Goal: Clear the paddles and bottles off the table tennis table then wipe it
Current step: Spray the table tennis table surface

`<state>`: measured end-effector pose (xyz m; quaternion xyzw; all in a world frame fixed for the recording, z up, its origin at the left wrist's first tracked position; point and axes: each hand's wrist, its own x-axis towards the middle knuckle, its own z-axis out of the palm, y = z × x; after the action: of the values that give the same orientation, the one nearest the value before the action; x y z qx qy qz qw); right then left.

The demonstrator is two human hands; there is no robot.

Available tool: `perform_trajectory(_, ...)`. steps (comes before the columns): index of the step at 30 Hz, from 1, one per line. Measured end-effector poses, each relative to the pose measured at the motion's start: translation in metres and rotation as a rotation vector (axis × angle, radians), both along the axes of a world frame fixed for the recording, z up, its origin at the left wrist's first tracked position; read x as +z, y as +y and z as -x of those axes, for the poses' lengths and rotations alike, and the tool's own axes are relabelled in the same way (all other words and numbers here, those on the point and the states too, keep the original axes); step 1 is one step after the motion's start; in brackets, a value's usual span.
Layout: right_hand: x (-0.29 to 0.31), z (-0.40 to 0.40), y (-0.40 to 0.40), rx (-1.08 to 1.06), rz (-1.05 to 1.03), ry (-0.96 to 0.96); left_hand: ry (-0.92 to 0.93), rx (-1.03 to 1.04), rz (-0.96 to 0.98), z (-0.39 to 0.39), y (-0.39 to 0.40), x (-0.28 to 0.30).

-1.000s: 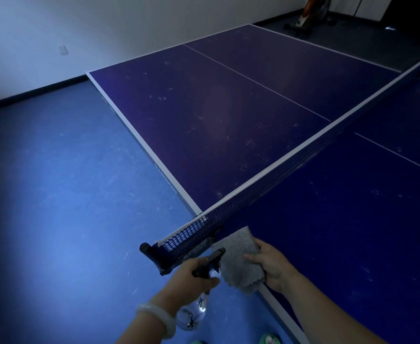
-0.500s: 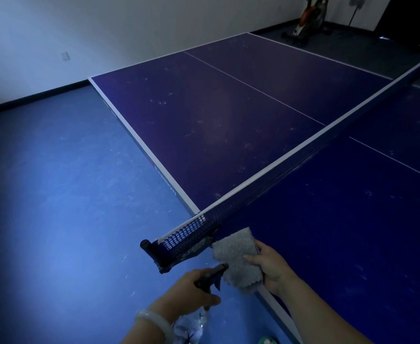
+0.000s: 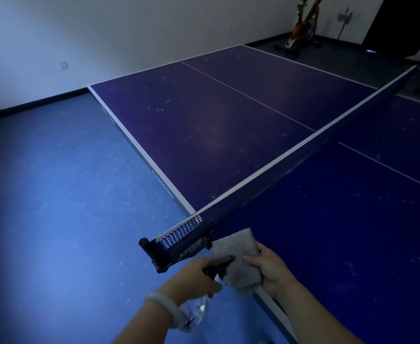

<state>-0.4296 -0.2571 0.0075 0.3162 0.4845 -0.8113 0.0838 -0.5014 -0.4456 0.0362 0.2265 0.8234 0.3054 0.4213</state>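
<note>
The dark blue table tennis table (image 3: 228, 125) fills the view, with faint smudges on its top and no paddles or bottles on it. My left hand (image 3: 194, 276) grips a clear spray bottle (image 3: 196, 311) by its black trigger head, the nozzle pointing at a folded grey cloth (image 3: 238, 256). My right hand (image 3: 268, 269) holds that cloth just above the table's near edge, beside the net post (image 3: 151, 252). A pale bangle sits on my left wrist.
The net (image 3: 303, 150) crosses the table from the near post to the far right. Blue floor (image 3: 55, 207) lies to the left. A white wall stands behind, and an exercise bike (image 3: 303, 26) is in the far corner.
The view has tilted up a little, showing more of the far corner. Both hands keep their hold and stay close together by the net post.
</note>
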Motion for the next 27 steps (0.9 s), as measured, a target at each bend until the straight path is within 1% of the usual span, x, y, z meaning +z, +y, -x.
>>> perform_trajectory(2, 0.001, 0.000, 0.003, -0.028, 0.009, 0.007, -0.023, -0.053, 0.025, 0.000, -0.006, -0.002)
perform_trajectory(4, 0.002, -0.001, 0.005, -0.050, 0.017, 0.010, -0.015, -0.058, 0.038, 0.000, -0.012, -0.004)
perform_trajectory(8, 0.005, -0.002, 0.003, -0.063, 0.025, 0.004, 0.080, -0.013, 0.050, 0.002, -0.016, -0.006)
perform_trajectory(13, 0.003, -0.005, 0.001, -0.090, 0.044, 0.009, 0.135, 0.074, 0.009, 0.011, -0.004, -0.001)
perform_trajectory(17, 0.003, -0.007, 0.001, -0.125, 0.089, 0.024, 0.080, 0.090, -0.016, 0.012, 0.006, -0.005)
perform_trajectory(21, -0.001, -0.006, 0.006, -0.130, 0.072, -0.006, 0.045, 0.124, -0.067, 0.010, 0.009, -0.009)
perform_trajectory(23, 0.001, -0.004, 0.012, -0.175, 0.002, -0.026, 0.029, 0.173, -0.090, 0.009, 0.008, -0.011)
perform_trajectory(24, 0.002, -0.001, 0.016, -0.214, -0.063, -0.039, 0.030, 0.203, -0.099, 0.009, 0.007, -0.012)
perform_trajectory(27, 0.009, 0.016, 0.030, -0.282, -0.332, -0.057, 0.049, 0.303, -0.099, 0.009, 0.001, -0.016)
